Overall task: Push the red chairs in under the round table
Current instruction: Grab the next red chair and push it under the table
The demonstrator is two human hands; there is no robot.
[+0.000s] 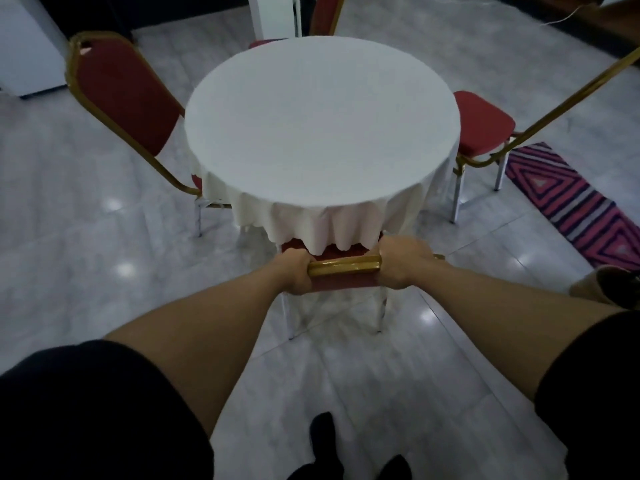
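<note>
A round table (322,126) under a white cloth stands in the middle of the floor. Directly below me is a red chair (343,268) with a gold frame, its seat partly under the hanging cloth. My left hand (294,271) and my right hand (401,263) both grip the gold top rail of its backrest. Another red chair (124,95) stands at the left, its seat mostly under the table. A third red chair (481,124) at the right has its seat mostly outside the table edge. A fourth red chair (325,15) shows at the far side.
A striped pink and dark rug (581,206) lies on the tiled floor at the right. A slipper (606,284) sits near my right arm. A white cabinet (24,46) stands at the back left, and a white post (273,15) behind the table.
</note>
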